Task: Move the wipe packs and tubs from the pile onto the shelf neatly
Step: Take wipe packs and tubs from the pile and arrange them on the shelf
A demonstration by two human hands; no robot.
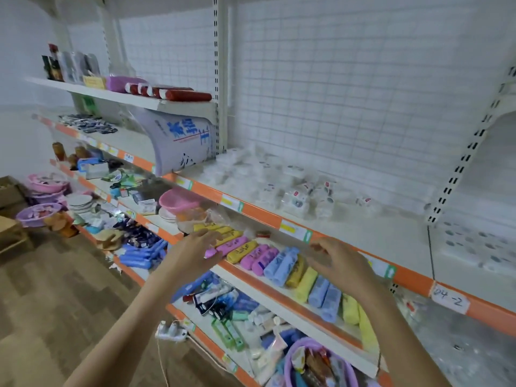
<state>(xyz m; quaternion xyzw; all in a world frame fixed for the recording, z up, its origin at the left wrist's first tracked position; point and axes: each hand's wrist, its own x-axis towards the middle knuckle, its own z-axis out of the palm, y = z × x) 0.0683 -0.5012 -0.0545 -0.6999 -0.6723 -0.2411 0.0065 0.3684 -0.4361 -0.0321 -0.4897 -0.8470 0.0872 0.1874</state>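
Observation:
A loose pile of white wipe packs and tubs (293, 191) lies scattered on the white shelf (371, 236) with the orange front strip, at chest height. Some packs show small red and blue labels; motion blur hides finer detail. My left hand (192, 250) hovers below and in front of the shelf's edge with fingers spread and nothing in it. My right hand (340, 261) hangs just under the orange strip, fingers loosely bent, holding nothing. Both hands are short of the pile and apart from it.
A large white bag with blue characters (181, 141) leans at the shelf's left end. Yellow, pink and blue rolled packs (282, 263) fill the shelf below. A purple basket (321, 364) sits lower right, and a white power strip (170, 331) lies on the wooden floor.

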